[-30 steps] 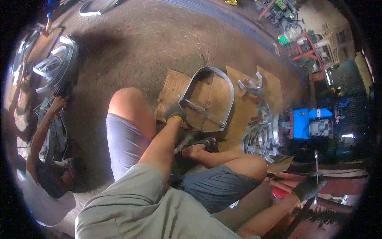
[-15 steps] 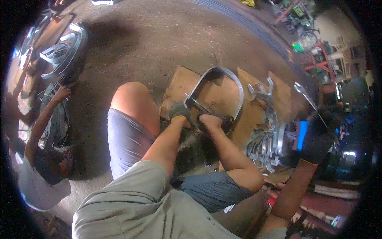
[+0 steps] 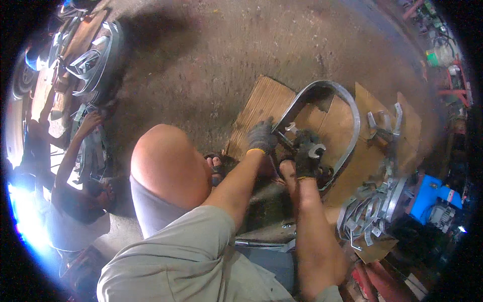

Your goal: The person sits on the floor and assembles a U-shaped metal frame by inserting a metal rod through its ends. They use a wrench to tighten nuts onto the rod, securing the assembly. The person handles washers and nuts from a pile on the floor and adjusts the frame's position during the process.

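Observation:
A curved flat metal band (image 3: 356, 118), bent like a U or hoop, stands over cardboard in front of me. My left hand (image 3: 261, 138), in a grey glove with a yellow cuff edge, is closed at the band's near left end. My right hand (image 3: 306, 163), in a dark glove, grips a silver wrench (image 3: 317, 150) just inside the band. One wrench end sticks out of the fist, and a metal jaw shows ahead of the fingers by the band's left end. My sandalled foot (image 3: 288, 170) is beside the right wrist, partly hidden by it.
Under the band lies brown cardboard (image 3: 261, 103). Bent metal strips (image 3: 370, 214) are heaped at the right, near a blue machine (image 3: 425, 199). At far right is red framing (image 3: 455, 85). On the left, another person's arm (image 3: 75, 146) reaches toward stacked curved metal pieces (image 3: 103, 63).
My right hand has swung in from the far right with the wrench, down to the band's near left end. The left hand stays at the band. The whole view has shifted.

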The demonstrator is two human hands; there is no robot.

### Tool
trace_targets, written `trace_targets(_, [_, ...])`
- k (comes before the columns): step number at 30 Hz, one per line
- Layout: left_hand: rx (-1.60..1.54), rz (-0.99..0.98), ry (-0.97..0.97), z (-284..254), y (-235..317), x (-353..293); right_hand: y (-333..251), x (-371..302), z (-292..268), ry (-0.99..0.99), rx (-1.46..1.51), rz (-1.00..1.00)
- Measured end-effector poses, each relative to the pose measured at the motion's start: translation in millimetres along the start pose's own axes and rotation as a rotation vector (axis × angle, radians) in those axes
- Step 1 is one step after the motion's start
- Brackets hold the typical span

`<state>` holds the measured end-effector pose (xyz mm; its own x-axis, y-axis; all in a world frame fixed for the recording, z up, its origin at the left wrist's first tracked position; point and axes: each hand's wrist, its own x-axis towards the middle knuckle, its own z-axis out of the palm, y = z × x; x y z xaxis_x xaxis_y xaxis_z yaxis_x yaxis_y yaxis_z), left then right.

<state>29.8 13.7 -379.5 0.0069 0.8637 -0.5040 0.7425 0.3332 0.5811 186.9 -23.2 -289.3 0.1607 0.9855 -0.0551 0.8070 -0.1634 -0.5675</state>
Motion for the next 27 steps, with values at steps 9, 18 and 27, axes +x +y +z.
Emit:
trace_targets(9, [0.074, 0.063, 0.143, 28.3, -8.0, 8.1, 35.2, -45.5, 61.1, -0.079, 0.096, -0.078])
trace_targets(18, [0.082, 0.094, 0.241, 32.5, -13.0, 11.8, -2.5, 0.8, 63.6, -0.057, 1.027, 0.491])
trace_targets(27, [0.065, 0.096, 0.281, 52.3, -27.7, 22.9, 43.1, 100.7, 47.7, -0.048, 1.071, 0.607])
